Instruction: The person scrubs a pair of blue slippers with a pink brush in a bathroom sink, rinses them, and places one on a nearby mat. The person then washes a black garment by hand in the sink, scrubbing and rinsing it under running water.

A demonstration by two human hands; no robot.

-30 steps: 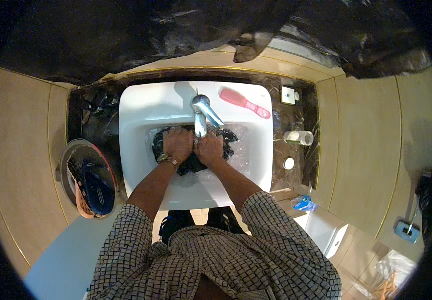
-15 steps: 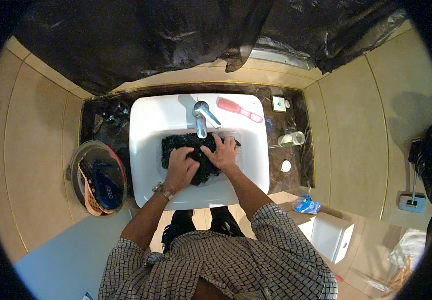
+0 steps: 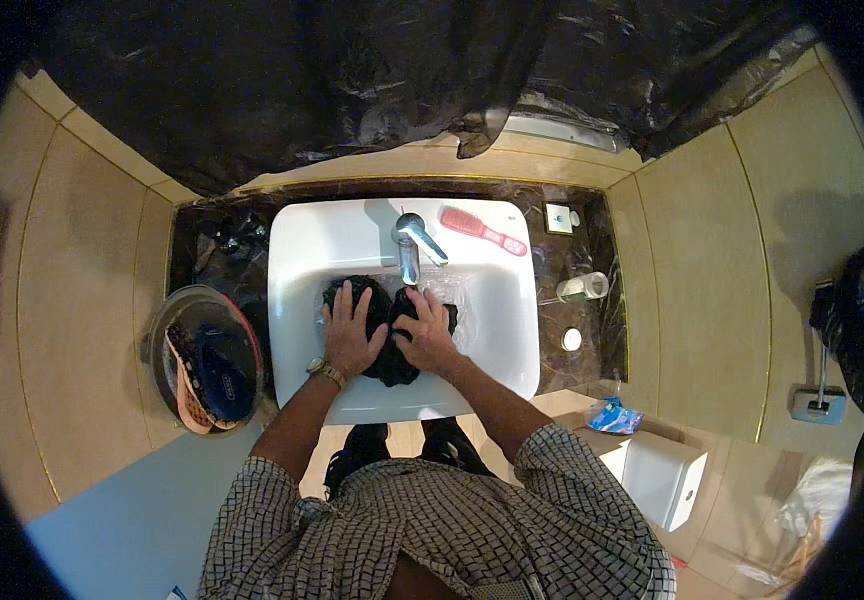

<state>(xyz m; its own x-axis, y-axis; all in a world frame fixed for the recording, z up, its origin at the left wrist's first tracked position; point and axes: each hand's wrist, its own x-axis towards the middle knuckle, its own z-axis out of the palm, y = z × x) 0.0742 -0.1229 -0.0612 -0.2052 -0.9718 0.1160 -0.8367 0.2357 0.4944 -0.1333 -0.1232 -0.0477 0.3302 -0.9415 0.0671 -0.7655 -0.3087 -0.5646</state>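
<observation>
Pressing black bundle [image 3: 399, 370] in sink [image 3: 507, 335], nearer front edge. Left hand [image 3: 354, 345] fingers spread, right hand [image 3: 431, 345] half-curled, grip unclear. Bundle not lifted out yet

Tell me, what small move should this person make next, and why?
Perhaps press down and knead the black cloth: it lies bunched in the sink, the left hand is spread over one part, and the right hand rests on the other.

Sink [image 3: 327, 227] with black cloth [image 3: 397, 371], pink brush [image 3: 482, 230]
</observation>
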